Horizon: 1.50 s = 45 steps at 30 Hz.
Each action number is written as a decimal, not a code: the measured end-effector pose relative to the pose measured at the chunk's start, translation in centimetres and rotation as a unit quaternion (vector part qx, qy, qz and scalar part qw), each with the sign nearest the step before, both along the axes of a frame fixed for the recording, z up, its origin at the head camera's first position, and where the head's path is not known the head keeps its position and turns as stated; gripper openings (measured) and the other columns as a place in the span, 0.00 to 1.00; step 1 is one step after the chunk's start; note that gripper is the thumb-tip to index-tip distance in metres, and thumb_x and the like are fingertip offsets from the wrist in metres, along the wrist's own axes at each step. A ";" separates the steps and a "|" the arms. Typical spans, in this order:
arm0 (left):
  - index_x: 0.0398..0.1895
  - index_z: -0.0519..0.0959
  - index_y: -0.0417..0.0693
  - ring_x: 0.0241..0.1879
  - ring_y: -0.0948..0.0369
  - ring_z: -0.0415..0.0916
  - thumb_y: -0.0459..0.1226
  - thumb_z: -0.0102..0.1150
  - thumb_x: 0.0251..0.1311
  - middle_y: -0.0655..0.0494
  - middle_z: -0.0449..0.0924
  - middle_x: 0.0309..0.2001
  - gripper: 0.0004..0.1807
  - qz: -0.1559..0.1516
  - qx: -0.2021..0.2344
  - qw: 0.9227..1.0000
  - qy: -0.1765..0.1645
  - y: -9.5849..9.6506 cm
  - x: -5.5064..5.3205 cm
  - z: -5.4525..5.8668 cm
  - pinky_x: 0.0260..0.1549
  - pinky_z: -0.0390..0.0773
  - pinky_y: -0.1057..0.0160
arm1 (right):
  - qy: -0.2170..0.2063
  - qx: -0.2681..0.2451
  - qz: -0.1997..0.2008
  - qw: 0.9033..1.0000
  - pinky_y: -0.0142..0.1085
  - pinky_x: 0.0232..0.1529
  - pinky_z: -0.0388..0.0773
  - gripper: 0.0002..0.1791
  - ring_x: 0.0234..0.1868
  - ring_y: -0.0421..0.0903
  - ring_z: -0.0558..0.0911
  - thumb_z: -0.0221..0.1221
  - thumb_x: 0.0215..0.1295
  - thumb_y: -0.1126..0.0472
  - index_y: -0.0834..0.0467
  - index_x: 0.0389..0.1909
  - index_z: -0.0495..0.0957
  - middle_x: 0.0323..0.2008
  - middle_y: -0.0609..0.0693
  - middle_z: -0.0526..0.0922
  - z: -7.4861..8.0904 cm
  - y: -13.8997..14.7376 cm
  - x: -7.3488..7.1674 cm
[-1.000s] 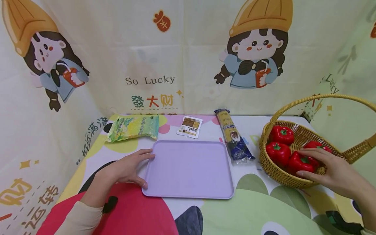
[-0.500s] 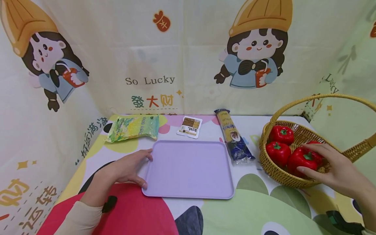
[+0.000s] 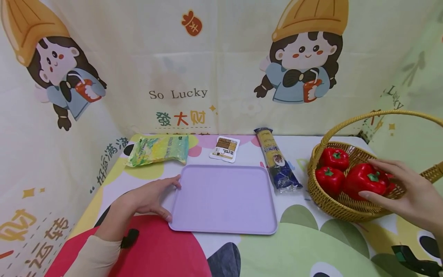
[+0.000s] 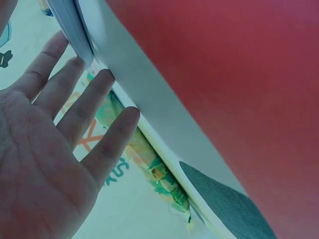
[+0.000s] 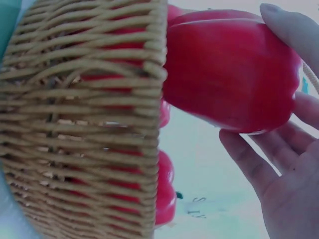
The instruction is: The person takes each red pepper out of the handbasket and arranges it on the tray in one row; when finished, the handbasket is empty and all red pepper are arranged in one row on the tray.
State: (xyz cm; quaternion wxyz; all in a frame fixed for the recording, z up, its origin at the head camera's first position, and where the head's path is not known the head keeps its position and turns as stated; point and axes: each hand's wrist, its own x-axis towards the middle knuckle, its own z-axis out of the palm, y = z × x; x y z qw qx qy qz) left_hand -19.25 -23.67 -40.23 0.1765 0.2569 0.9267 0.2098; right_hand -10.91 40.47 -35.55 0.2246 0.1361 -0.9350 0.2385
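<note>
My right hand (image 3: 415, 194) holds a glossy red bell pepper (image 3: 363, 182) with a green stem, thumb and fingers around its side. The right wrist view shows that pepper (image 5: 229, 72) raised mostly past the rim of the wicker basket (image 5: 99, 109). More red bell peppers stay inside the basket, among them one at its near left (image 3: 329, 180). At the left end of the lilac tray (image 3: 223, 200), my left hand (image 3: 149, 198) touches the edge with fingertips and thumb. Its fingers look nearly straight in the left wrist view, beside the tray edge.
A green and yellow packet (image 3: 159, 150) lies behind the tray on the left. Near the back middle is a small flat brown and white pack (image 3: 225, 149). A long blue and gold pasta packet (image 3: 278, 159) lies between tray and basket. The basket's tall handle (image 3: 384, 113) arches over it.
My right hand has lifted the red bell pepper within the basket and drawn it slightly right, tilting it. The left hand stays at the tray, and the head view has shifted a little.
</note>
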 end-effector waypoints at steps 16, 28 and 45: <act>0.62 0.74 0.54 0.69 0.46 0.66 0.55 0.86 0.37 0.45 0.57 0.80 0.47 -0.002 -0.011 1.000 -0.015 -0.2 0.1 -0.3 0.66 0.68 0.41 | 0.006 -0.024 0.076 0.997 0.11 0.42 0.72 0.52 0.56 0.28 0.71 0.81 0.33 0.77 0.59 0.68 0.76 0.61 0.38 0.74 2.6 -3.3 -0.3; 0.67 0.73 0.53 0.68 0.47 0.66 0.53 0.86 0.37 0.44 0.60 0.78 0.50 0.001 -0.007 1.000 -0.016 -0.1 0.0 -0.1 0.66 0.69 0.42 | 0.024 -0.035 0.152 0.987 0.16 0.42 0.77 0.56 0.59 0.36 0.73 0.80 0.24 0.81 0.65 0.67 0.75 0.64 0.44 0.74 4.0 -6.0 -0.6; 0.70 0.70 0.53 0.68 0.48 0.65 0.52 0.86 0.40 0.44 0.59 0.78 0.51 0.005 -0.017 0.999 -0.035 0.5 -0.2 0.3 0.67 0.68 0.43 | 0.036 -0.056 0.225 0.972 0.20 0.48 0.78 0.54 0.61 0.42 0.75 0.80 0.25 0.80 0.66 0.65 0.75 0.63 0.57 0.76 3.9 -9.3 -2.8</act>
